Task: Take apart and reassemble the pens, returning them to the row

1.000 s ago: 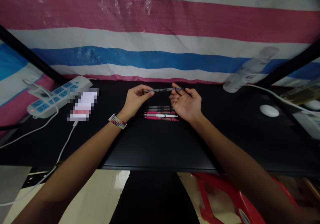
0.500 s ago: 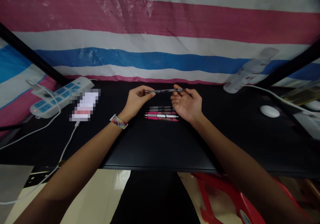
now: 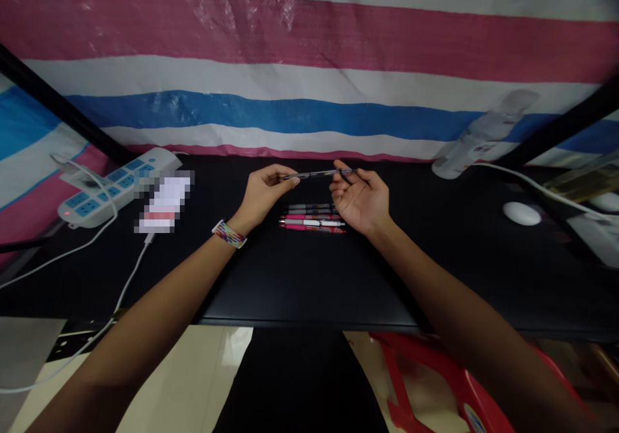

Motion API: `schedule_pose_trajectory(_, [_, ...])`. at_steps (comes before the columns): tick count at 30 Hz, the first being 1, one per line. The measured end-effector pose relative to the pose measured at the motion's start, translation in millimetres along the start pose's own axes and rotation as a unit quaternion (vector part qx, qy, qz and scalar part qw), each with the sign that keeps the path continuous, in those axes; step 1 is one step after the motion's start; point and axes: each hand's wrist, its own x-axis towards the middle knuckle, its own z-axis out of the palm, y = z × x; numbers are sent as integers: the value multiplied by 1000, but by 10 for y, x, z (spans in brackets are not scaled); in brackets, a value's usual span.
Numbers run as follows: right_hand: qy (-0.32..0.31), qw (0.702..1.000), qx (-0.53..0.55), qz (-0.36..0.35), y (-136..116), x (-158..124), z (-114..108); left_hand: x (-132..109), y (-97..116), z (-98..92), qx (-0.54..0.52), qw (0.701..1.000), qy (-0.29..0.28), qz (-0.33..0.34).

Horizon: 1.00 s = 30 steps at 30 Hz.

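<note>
Between my two hands a slim dark pen is held nearly level above the black tabletop. My left hand pinches its left end between thumb and fingers. At the other end, my right hand has the palm turned up, with thumb and fingers closed on the pen. Just below lies a row of several pens side by side: dark pens at the back, then pink ones and a white one, with a pink-and-red pen nearest me. My right fingers hide some of their right ends.
A white power strip and a blurred-out phone on a cable are at the left. To the right stand a clear bottle and a white mouse. A striped sheet hangs behind the table; a red stool is below.
The pen's right end has tilted slightly upward, and a dark part by my right fingers now points down across them. My left hand has barely moved.
</note>
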Motion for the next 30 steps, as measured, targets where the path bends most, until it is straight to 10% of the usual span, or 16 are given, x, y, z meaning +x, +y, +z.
schedule_pose_trajectory(19, [2, 963, -251, -102, -15, 14, -37, 4, 6, -34, 27, 1000, -14, 4])
schedule_pose_trajectory(30, [-45, 752, -616, -231, -58, 1, -207, -36, -3, -81, 243, 961, -109, 71])
